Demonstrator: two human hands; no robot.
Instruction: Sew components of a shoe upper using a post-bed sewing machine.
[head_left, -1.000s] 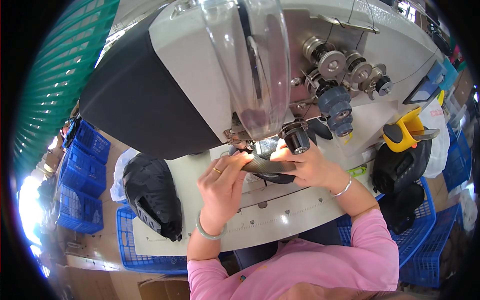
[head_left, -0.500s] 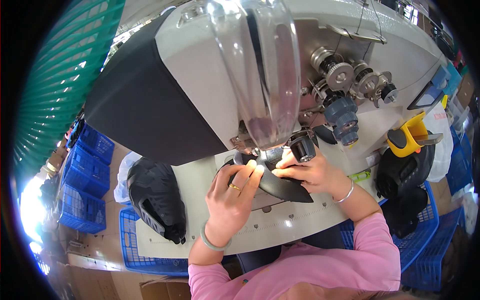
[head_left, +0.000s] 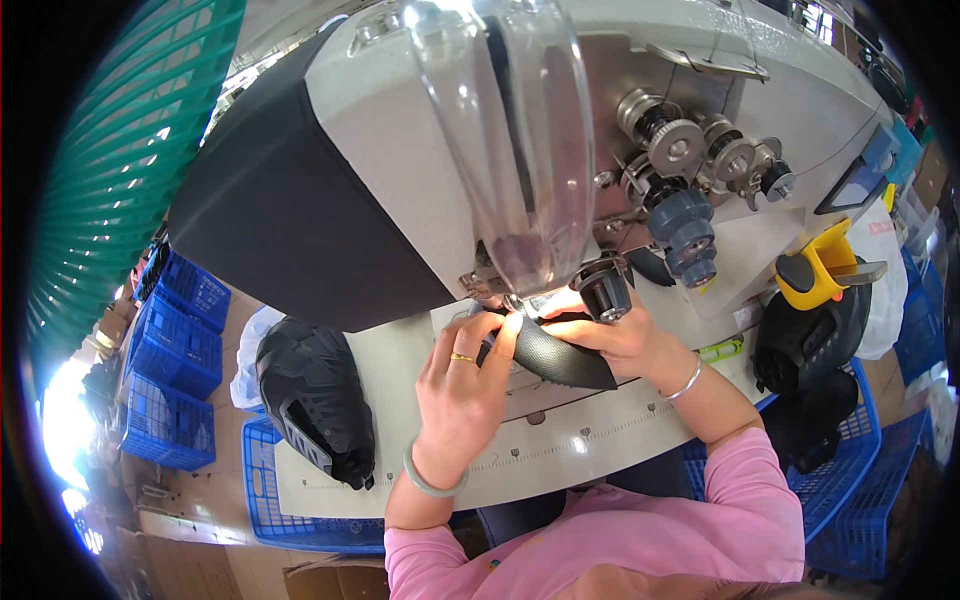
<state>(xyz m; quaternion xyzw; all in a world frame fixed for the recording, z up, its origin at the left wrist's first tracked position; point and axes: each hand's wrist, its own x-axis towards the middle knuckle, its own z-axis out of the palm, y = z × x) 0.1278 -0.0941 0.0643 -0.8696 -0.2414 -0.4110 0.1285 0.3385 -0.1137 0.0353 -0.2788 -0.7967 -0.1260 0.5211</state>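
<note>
A black piece with a fine mesh texture, which looks like a shoe upper (head_left: 563, 362), lies bent under the head of a sewing machine (head_left: 385, 150). My left hand (head_left: 462, 385) pinches its left part, thumb and fingertips close to the lit needle area. From the other side, my right hand (head_left: 625, 340) grips the upper edge between thumb and fingers. Some of the right fingertips are hidden behind the machine's dark knob (head_left: 604, 292). The spot under the needle is partly covered by my fingers and the clear guard (head_left: 510, 150).
Stacked black uppers (head_left: 315, 400) lie left on the pale worktable (head_left: 545, 450). To the right are a yellow tape dispenser (head_left: 822, 268), a black stack (head_left: 812, 345) and a light-green tool (head_left: 722, 350). Blue crates (head_left: 170, 400) stand beyond the table; a green slatted guard (head_left: 130, 160) is upper left.
The shoe upper has turned and shifted slightly up and left, showing more of its mesh face. My left fingers have drawn closer to the needle, and my right fingers have moved along its edge.
</note>
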